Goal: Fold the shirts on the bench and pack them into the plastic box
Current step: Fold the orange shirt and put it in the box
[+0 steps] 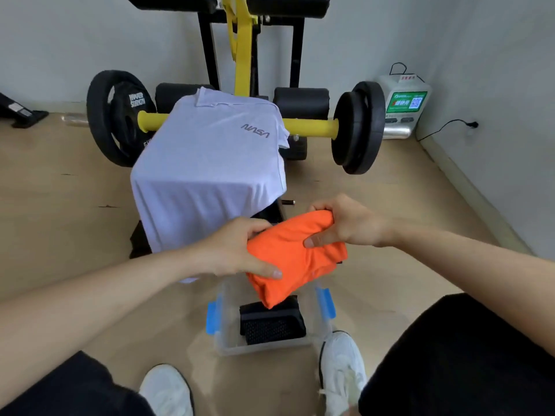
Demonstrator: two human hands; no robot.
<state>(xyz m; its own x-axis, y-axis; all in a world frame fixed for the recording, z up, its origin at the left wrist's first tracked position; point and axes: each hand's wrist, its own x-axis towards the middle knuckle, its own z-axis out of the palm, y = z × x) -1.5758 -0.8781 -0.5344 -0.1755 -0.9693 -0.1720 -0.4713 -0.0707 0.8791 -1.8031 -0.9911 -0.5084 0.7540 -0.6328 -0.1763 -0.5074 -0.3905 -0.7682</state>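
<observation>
Head view: the left hand [240,250] and right hand [351,223] each clamp one end of the folded orange shirt [297,262], thumbs on top, probably so the folds hold in the air. The shirt hangs just above the plastic box [264,349], which stands on the floor at its 6 o'clock with a folded black garment [271,325] inside. At 11 o'clock the white shirt [210,163] drapes unfolded over the bench [137,240].

left hand [237,250] and right hand [351,223] grip the orange shirt [297,262].
</observation>
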